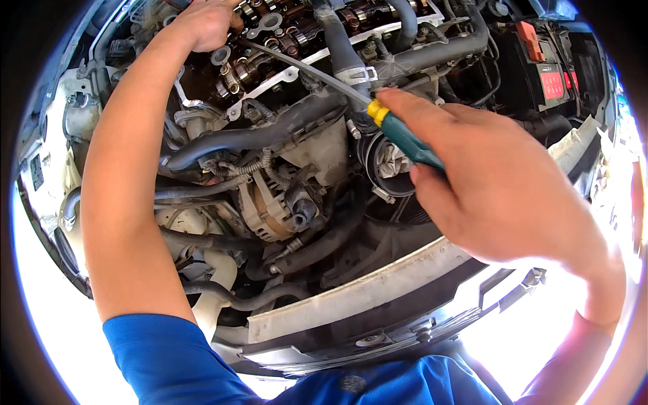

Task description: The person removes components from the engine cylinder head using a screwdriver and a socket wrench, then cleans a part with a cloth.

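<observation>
My right hand [499, 182] is wrapped round the green and yellow handle of a screwdriver [403, 137], forefinger stretched along it. Its long metal shaft slants up and left over the uncovered cylinder head [287, 75], and the tip ends among the camshaft parts [241, 73], close to my left hand. At the top edge, my left hand [206, 27] reaches in over the far left end of the camshafts. Its fingers are curled; what they grip, if anything, is hidden. A ring-shaped metal piece [264, 24] lies just right of these fingers.
A thick black hose [260, 131] runs below the cylinder head, above the alternator [273, 206]. An open round duct [391, 165] with crumpled material inside sits beneath the screwdriver. The battery [533, 74] stands at far right. The pale front crossmember [358, 287] curves along the near side.
</observation>
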A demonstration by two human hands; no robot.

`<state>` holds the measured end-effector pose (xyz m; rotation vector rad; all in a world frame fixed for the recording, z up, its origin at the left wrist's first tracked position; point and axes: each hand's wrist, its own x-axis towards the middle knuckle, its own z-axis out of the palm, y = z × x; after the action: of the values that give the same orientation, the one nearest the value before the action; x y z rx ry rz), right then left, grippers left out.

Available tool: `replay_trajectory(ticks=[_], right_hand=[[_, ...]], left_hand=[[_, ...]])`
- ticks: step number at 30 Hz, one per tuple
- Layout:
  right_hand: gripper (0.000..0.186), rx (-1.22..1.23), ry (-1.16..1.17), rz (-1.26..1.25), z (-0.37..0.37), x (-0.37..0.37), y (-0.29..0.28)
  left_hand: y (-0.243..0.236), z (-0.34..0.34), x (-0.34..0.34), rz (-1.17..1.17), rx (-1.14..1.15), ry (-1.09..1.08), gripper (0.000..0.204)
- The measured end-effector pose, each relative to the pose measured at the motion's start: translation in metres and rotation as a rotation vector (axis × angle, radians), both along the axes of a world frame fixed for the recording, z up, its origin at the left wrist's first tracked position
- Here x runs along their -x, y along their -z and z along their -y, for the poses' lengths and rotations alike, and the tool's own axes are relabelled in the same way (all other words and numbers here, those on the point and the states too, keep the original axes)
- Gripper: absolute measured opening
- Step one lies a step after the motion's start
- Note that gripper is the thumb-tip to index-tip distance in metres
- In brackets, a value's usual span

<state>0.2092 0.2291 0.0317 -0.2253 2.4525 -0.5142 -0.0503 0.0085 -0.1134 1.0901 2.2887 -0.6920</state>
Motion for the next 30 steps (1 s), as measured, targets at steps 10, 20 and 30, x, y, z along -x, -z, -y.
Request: replay_trajectory(ticks=[10, 20, 30], right_hand=[[0.066, 0.099, 0.069, -0.090, 0.008, -0.007, 0.032], [0.072, 0.128, 0.066, -0.038, 0.013, -0.011, 0.043], [0.055, 0.168, -0.032, -0.152, 0.019, -0.003, 0.033]], left_hand=[[0.003, 0.000, -0.001, -0.035, -0.012, -0.001, 0.052], [0.016, 0.010, 0.004, -0.126, -0.066, 0.070, 0.043], [0.023, 0.023, -0.013, -0.245, -0.212, 0.029, 0.049]])
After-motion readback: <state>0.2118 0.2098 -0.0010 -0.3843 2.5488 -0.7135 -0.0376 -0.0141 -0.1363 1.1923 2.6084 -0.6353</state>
